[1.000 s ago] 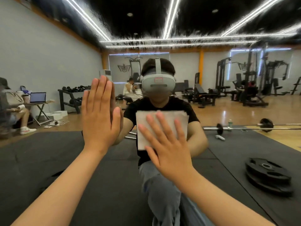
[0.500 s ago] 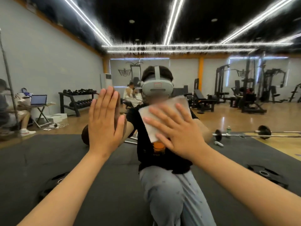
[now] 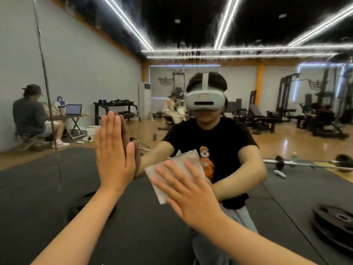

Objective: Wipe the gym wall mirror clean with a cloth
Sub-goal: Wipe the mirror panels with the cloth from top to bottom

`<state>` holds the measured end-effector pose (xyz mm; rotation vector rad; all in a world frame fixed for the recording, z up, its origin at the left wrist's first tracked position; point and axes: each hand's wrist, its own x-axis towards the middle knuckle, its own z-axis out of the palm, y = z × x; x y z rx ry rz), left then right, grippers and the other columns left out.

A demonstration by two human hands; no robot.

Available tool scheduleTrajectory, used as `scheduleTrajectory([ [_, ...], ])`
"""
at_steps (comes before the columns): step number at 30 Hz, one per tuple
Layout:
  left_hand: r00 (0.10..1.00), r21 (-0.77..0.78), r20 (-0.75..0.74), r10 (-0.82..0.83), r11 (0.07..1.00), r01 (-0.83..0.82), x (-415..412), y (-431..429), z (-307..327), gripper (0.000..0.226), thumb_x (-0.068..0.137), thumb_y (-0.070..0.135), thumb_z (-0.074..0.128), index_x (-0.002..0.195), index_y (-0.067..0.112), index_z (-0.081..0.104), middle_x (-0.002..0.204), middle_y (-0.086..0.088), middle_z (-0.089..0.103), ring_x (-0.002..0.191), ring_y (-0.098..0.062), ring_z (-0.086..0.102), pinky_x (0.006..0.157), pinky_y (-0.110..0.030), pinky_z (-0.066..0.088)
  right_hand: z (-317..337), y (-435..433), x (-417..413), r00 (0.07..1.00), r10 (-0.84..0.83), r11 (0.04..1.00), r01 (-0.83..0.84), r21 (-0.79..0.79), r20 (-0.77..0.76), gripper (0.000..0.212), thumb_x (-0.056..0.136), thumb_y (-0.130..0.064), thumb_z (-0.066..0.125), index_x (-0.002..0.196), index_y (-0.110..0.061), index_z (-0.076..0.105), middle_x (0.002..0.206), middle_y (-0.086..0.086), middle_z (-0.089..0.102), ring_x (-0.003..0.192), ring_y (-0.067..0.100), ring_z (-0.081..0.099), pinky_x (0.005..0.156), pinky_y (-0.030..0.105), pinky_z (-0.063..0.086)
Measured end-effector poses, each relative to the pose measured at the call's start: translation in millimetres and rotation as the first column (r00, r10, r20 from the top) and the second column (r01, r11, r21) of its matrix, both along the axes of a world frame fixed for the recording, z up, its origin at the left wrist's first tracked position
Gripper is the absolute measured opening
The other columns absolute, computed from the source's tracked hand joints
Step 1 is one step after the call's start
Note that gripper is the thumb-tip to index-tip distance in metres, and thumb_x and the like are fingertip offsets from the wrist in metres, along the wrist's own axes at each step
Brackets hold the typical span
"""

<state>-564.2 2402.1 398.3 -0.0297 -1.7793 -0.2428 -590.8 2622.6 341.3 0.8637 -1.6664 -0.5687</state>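
Observation:
The wall mirror (image 3: 267, 54) fills nearly the whole head view and reflects the gym and me. My left hand (image 3: 114, 152) lies flat against the glass at centre left, fingers straight and together, pointing up. My right hand (image 3: 189, 190) presses a folded white cloth (image 3: 172, 169) flat onto the mirror at the centre, fingers spread over it. The cloth is tilted, with its upper corner near my reflected chest. Most of the cloth's lower right is hidden under my hand.
A vertical mirror seam (image 3: 45, 83) runs down the left side. The reflection shows a seated person (image 3: 32, 115) at a small table with a laptop, a dumbbell rack (image 3: 116, 108), a barbell (image 3: 305, 163), weight plates (image 3: 334, 222) on black mats, and machines at the right.
My right hand has slid the cloth down and a little left on the glass, from my reflected face to chest level. My left hand stays pressed flat in about the same spot.

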Motion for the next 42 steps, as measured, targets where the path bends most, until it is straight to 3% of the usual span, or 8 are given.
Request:
scheduleTrajectory([
  [5, 1.000, -0.019, 0.000, 0.006, 1.000, -0.006, 0.5, -0.3, 1.1, 0.066, 0.100, 0.029, 0.027, 0.158, 0.005, 0.007, 0.166, -0.006, -0.001, 0.154, -0.024, 0.000, 0.124, -0.051, 0.006, 14.1, 14.7, -4.8, 0.997, 0.079, 0.992, -0.078, 0.095, -0.012, 0.060, 0.100, -0.043, 0.029, 0.157, -0.025, 0.025, 0.165, 0.002, 0.011, 0.153, 0.022, 0.007, 0.123, 0.048, -0.007],
  [9, 0.999, -0.021, 0.009, 0.034, 0.999, -0.034, 2.2, 2.1, 1.4, 0.067, 0.099, 0.029, 0.028, 0.158, 0.007, 0.005, 0.167, -0.005, -0.002, 0.154, -0.024, 0.001, 0.125, -0.047, 0.003, 106.2, 18.8, -10.3, 0.987, 0.150, 0.983, -0.155, -0.095, -0.056, 0.055, 0.101, -0.042, 0.035, 0.154, -0.025, 0.035, 0.162, 0.002, 0.028, 0.150, 0.022, 0.022, 0.122, 0.048, 0.006],
  [16, 0.997, -0.008, 0.039, 0.064, 0.998, -0.064, 4.8, 5.1, 2.4, 0.068, 0.098, 0.029, 0.027, 0.158, 0.005, 0.006, 0.167, -0.008, 0.001, 0.154, -0.023, 0.001, 0.125, -0.043, 0.001, 210.2, -32.2, 1.2, 0.997, 0.071, 0.903, -0.075, -0.424, -0.025, 0.057, 0.105, -0.044, 0.022, 0.159, -0.027, 0.017, 0.166, 0.005, 0.011, 0.153, 0.027, 0.007, 0.122, 0.051, 0.003],
  [19, 0.999, 0.023, 0.032, -0.029, 0.999, 0.028, 8.6, 6.5, 4.5, 0.065, 0.100, 0.030, 0.025, 0.158, 0.004, 0.008, 0.167, -0.006, 0.002, 0.154, -0.022, 0.002, 0.125, -0.043, 0.002, 187.9, -53.2, 5.5, 0.994, 0.108, 0.883, -0.084, -0.463, 0.025, 0.058, 0.106, -0.044, 0.023, 0.159, -0.026, 0.009, 0.167, 0.006, 0.002, 0.153, 0.029, -0.001, 0.122, 0.055, -0.002],
  [22, 0.988, 0.046, 0.011, -0.153, 0.987, 0.152, 25.5, 5.3, -1.8, 0.062, 0.102, 0.030, 0.025, 0.157, 0.004, 0.013, 0.167, -0.006, 0.008, 0.154, -0.021, 0.005, 0.125, -0.043, 0.003, 135.8, -61.9, 5.6, 0.989, 0.136, 0.941, -0.112, -0.319, 0.052, 0.058, 0.104, -0.041, 0.020, 0.159, -0.025, 0.009, 0.167, 0.005, 0.003, 0.153, 0.027, 0.000, 0.121, 0.054, -0.004],
  [29, 0.982, -0.153, 0.183, -0.042, 0.986, 0.071, 47.4, 19.3, -73.1, 0.062, 0.101, 0.030, 0.033, 0.155, 0.002, 0.017, 0.164, -0.013, 0.013, 0.154, -0.023, 0.005, 0.125, -0.041, 0.003, -1.4, -47.4, 11.9, 0.993, 0.026, 0.993, -0.012, -0.119, 0.116, 0.068, 0.102, -0.042, 0.025, 0.159, -0.019, -0.001, 0.166, 0.005, -0.008, 0.153, 0.026, -0.009, 0.120, 0.053, -0.013],
  [36, 0.985, -0.350, 0.173, -0.028, 0.933, 0.088, 29.3, 68.4, -114.5, 0.062, 0.105, 0.040, 0.028, 0.154, 0.005, 0.016, 0.158, -0.017, 0.020, 0.153, -0.021, 0.002, 0.125, -0.041, 0.004, -48.7, 53.6, 0.7, 0.995, 0.042, 0.997, -0.036, -0.063, 0.090, 0.059, 0.104, -0.038, 0.026, 0.159, -0.025, 0.012, 0.166, 0.002, -0.001, 0.153, 0.020, 0.000, 0.123, 0.047, -0.007],
  [42, 0.988, -0.425, 0.157, -0.002, 0.903, 0.069, 5.7, 91.9, -130.3, 0.070, 0.105, 0.045, 0.025, 0.157, 0.004, 0.002, 0.166, -0.008, -0.009, 0.153, -0.024, -0.004, 0.125, -0.043, 0.000, -52.9, 185.0, -9.6, 1.000, 0.006, 0.976, 0.001, -0.219, 0.030, 0.057, 0.102, -0.037, 0.034, 0.157, -0.029, 0.022, 0.167, -0.002, 0.005, 0.154, 0.020, 0.006, 0.123, 0.046, 0.001],
])
